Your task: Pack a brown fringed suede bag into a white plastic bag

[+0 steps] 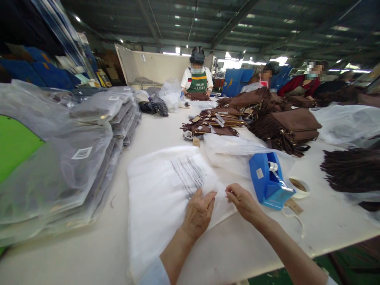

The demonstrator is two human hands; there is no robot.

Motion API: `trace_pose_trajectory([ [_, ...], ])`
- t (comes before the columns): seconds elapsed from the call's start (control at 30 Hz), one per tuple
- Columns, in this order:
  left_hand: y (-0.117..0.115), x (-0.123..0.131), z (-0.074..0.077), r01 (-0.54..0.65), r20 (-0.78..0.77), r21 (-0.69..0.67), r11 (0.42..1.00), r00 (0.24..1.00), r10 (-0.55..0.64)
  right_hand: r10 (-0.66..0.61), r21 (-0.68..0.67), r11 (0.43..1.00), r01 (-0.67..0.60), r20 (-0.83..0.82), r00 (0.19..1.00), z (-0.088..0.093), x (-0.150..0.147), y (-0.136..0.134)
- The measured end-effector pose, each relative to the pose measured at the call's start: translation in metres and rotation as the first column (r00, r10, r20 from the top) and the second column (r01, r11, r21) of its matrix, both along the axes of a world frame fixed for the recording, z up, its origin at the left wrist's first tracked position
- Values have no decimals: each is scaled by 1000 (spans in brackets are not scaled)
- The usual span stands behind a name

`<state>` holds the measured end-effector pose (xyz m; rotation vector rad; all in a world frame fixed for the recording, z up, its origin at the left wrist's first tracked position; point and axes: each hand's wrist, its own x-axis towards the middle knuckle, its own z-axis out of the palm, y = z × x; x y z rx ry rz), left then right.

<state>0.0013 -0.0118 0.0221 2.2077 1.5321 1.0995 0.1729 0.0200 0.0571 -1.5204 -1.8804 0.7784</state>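
Your left hand (198, 213) is resting on the printed plastic bag (154, 190), nearer!
It's lying on the bench (109, 249), leftward of your right hand (245, 202), whose fingers are pinching together; left's grip I can't tell.

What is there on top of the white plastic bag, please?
On the white plastic bag, dark printed lines and the left hand are visible. The surface under that hand is covered, so it cannot be seen.

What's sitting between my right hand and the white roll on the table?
The blue tape dispenser stands between your right hand and the white roll, in the head view.
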Motion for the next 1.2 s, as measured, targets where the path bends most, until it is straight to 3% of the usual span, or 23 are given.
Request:
trace_pose_trajectory([
  [0.23,-4,1,2,18,-5,25,1000,1000,-18,-87,-92,993,73,-160,983,4,-15,5],
  [0.47,-2,2,5,-7,-43,-59,998,999,5,-110,-55,993,102,-153,982,9,-29,8],
  [0.63,-2,1,2,-28,-41,-62,998,999,25,-108,-24,994,107,-82,991,6,-10,4],
  [0.87,0,1,-4,1,-76,-1,1000,997,-1,39,13,999,-39,58,998,-17,29,-9],
  [1.03,0,-1,-6,47,-133,60,997,990,-38,18,24,1000,-20,96,995,-32,26,-8],
  [1.2,0,0,-8,41,-101,20,999,994,-39,-7,26,1000,5,72,997,-29,20,-3],
])
